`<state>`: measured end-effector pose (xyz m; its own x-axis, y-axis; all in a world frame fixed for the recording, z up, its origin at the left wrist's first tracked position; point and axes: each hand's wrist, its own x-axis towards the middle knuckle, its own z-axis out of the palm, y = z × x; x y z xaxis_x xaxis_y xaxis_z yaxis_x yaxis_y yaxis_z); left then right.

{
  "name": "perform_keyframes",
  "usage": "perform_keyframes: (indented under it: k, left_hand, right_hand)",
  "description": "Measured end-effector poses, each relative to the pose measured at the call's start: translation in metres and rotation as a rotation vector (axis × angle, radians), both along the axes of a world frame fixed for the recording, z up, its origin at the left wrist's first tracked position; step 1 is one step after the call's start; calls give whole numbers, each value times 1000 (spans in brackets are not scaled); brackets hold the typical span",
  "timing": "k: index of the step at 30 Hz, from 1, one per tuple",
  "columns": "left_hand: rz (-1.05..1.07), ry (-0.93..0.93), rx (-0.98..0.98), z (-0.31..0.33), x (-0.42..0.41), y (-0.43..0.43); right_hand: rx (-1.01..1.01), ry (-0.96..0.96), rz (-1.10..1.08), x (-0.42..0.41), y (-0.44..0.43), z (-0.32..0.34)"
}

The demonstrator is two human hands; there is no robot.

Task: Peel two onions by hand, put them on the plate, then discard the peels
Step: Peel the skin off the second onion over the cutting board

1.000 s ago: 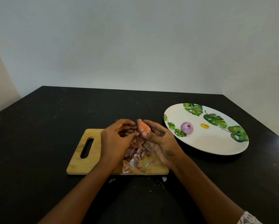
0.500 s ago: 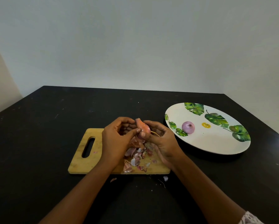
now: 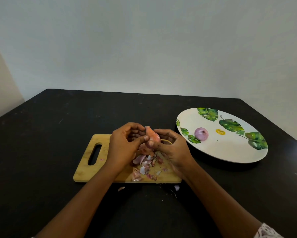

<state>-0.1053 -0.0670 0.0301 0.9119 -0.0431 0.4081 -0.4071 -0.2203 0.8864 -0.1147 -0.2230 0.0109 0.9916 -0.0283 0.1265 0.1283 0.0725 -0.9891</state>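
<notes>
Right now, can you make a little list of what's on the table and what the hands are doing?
table: black
board: wooden, handle hole on its left
peels: piled on the board
plate: leaf pattern, right of the board
peeled onion: on the plate
second onion: held above the board
left hand: thumb on it
right hand: gripping it

Peels (image 3: 145,164) clutter the board's (image 3: 85,170) right half; table (image 3: 41,134) left looks bare; plate (image 3: 230,152) blocks right.

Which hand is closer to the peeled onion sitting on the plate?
Right. The right hand is just left of the plate, nearest the peeled onion. The left hand is farther left, over the cutting board.
</notes>
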Motion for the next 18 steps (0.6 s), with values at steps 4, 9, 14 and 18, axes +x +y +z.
perform_keyframes:
  k: [4,9,14,18]
  left_hand:
    - [-17,24,-2,-1,1,1]
    - [-32,2,59,-3,2,-1]
    - [47,-79,23,-3,0,-3]
    - [6,-218,73,-4,-6,-5]
  right_hand:
    - [-34,-22,-2,-1,0,-1]
    - [-67,-30,-16,0,-1,-2]
    - [-78,-65,-39,1,0,1]
    - [-65,-95,-65,0,-1,1]
